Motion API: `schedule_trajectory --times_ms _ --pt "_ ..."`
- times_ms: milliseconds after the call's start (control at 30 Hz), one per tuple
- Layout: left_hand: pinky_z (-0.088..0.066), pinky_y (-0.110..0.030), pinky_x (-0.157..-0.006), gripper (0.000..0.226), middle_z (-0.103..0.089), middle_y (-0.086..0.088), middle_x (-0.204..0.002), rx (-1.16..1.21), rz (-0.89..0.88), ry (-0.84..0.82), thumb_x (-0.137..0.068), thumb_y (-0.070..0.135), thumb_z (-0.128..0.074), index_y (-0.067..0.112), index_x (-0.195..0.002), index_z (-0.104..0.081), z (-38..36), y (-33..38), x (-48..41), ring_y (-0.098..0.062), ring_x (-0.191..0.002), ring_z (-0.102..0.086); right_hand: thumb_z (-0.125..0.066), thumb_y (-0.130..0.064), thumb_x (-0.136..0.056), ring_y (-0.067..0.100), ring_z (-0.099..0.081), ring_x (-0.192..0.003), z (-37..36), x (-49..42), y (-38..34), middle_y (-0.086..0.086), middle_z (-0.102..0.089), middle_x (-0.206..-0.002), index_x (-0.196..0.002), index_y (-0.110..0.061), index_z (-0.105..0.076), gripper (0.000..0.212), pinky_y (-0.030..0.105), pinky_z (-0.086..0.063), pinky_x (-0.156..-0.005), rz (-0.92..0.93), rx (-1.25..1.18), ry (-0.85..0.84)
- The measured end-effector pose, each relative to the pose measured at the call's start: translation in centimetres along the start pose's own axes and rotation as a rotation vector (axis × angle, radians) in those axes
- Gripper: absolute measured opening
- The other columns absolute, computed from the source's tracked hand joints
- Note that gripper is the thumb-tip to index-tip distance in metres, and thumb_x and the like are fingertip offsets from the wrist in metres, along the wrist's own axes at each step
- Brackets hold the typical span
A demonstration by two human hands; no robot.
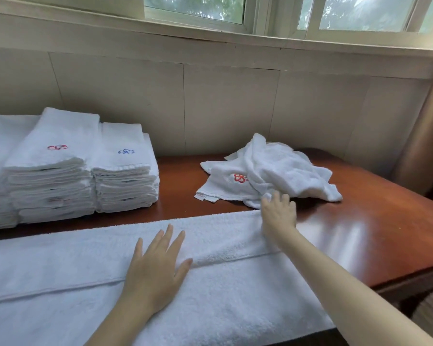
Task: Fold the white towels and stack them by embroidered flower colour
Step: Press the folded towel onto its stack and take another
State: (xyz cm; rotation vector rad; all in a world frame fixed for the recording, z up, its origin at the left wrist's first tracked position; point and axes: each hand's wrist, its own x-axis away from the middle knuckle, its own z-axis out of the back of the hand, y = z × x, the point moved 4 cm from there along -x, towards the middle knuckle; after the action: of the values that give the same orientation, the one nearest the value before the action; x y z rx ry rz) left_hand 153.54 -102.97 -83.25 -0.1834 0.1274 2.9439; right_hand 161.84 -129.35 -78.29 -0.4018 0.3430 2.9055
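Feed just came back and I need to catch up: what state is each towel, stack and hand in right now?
Long towel, spread out flat, not yet folded small.
Loose towels, crumpled, unfolded.
Red-flower stack, folded, neat.
Blue-flower stack, folded, neat.
Left hand, flat on the long towel.
Right hand, open, at the loose towels' edge.

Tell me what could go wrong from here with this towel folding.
1. The right hand reaches where the long white terry towel nearly meets the crumpled heap of white towels; it may drag the heap along.
2. No flower shows on the long towel, and the folded white red-flower stack stands right beside the blue-flower stack; it may be misfiled.
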Motion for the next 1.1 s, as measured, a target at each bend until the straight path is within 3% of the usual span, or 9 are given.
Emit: schedule_trajectory --times_ms 100,233,400,533,700,800,900,1000,1100 --pt "0.0 -0.041 -0.119 0.06 0.006 0.006 -0.161 0.068 0.079 -0.086 -0.098 0.056 -0.017 0.037 -0.152 -0.002 -0.5 -0.7 -0.5 -0.01 -0.148 0.003 -0.046 -0.036 -0.096 0.033 -0.041 -0.126 0.9 1.8 -7.2 0.01 -0.045 -0.134 -0.131 -0.016 -0.047 0.04 0.04 -0.033 -0.101 0.257 -0.337 -0.013" --pt "0.0 -0.041 -0.118 0.057 0.006 0.006 -0.161 0.116 0.163 -0.178 -0.097 0.059 -0.017 0.042 -0.151 -0.004 -0.5 -4.5 -1.4 -0.011 -0.148 0.003 -0.021 -0.062 -0.094 0.035 0.001 -0.146 -1.2 5.4 -13.3 0.003 -0.003 -0.161 -0.149 -0.037 -0.015 0.06 0.058 -0.002 -0.113 0.369 -0.421 -0.396" --pt "-0.002 -0.046 -0.117 0.058 0.004 0.004 -0.161 0.077 0.472 -0.175 -0.097 0.06 -0.016 0.042 -0.151 -0.005 1.4 -17.5 -0.2 -0.015 -0.148 0.0 -0.03 -0.053 -0.09 0.036 -0.013 -0.143 -0.2 3.7 -13.9 0.002 -0.016 -0.157 -0.143 -0.037 -0.023 0.056 0.058 -0.015 -0.109 0.262 -0.306 -0.533" --pt "-0.004 -0.049 -0.117 0.057 0.001 0.002 -0.162 0.063 0.746 -0.133 -0.099 0.055 -0.015 0.038 -0.152 -0.007 3.5 -28.0 3.8 -0.018 -0.148 -0.004 -0.037 -0.026 -0.091 0.031 -0.029 -0.135 2.6 3.3 -20.2 0.005 -0.036 -0.144 -0.137 -0.021 -0.036 0.046 0.051 -0.026 -0.109 0.359 -0.343 -0.422" --pt "-0.007 -0.052 -0.117 0.055 -0.003 -0.003 -0.161 0.101 0.913 -0.115 -0.099 0.053 -0.014 0.04 -0.152 -0.004 4.1 -34.5 9.2 -0.022 -0.148 -0.005 -0.021 -0.051 -0.098 0.021 -0.003 -0.148 1.6 6.4 -26.8 -0.006 -0.008 -0.16 -0.148 -0.038 -0.02 0.052 0.054 -0.001 -0.114 0.629 -0.517 -0.329" --pt "-0.007 -0.05 -0.118 0.055 -0.003 -0.005 -0.161 0.003 0.877 -0.022 -0.101 0.049 -0.019 0.03 -0.152 -0.018 5.2 -34.0 11.2 -0.023 -0.148 -0.004 -0.026 -0.048 -0.097 0.022 -0.018 -0.144 1.9 5.9 -26.5 -0.003 -0.029 -0.153 -0.138 -0.033 -0.039 0.045 0.049 -0.011 -0.113 0.613 -0.574 -0.241" --pt "-0.014 -0.036 -0.118 0.05 -0.014 0.008 -0.159 0.026 0.561 0.062 -0.098 0.05 -0.034 0.031 -0.145 -0.036 5.4 -30.3 13.4 -0.011 -0.146 -0.012 -0.033 -0.035 -0.097 0.019 -0.048 -0.118 4.0 7.6 -25.4 -0.007 -0.056 -0.121 -0.116 -0.024 -0.058 0.033 0.031 -0.034 -0.098 0.777 -0.599 0.026" --pt "-0.017 -0.019 -0.114 0.058 -0.017 0.032 -0.146 0.195 0.251 -0.06 -0.085 0.073 -0.032 0.047 -0.136 -0.037 4.7 -25.8 16.7 0.007 -0.138 -0.018 -0.038 -0.042 -0.096 0.014 -0.041 -0.125 4.8 12.4 -24.6 -0.01 -0.049 -0.132 -0.124 -0.03 -0.052 0.033 0.025 -0.03 -0.104 1.046 -0.623 -0.001" --pt "-0.032 -0.019 -0.107 0.062 -0.037 0.021 -0.14 0.06 0.057 -0.029 -0.077 0.069 -0.04 0.042 -0.132 -0.043 4.8 -23.2 19.8 -0.002 -0.131 -0.039 -0.036 -0.059 -0.092 0.012 -0.015 -0.141 6.0 17.0 -24.2 -0.008 -0.025 -0.151 -0.14 -0.038 -0.032 0.052 0.031 -0.007 -0.115 1.231 -0.599 -0.18"
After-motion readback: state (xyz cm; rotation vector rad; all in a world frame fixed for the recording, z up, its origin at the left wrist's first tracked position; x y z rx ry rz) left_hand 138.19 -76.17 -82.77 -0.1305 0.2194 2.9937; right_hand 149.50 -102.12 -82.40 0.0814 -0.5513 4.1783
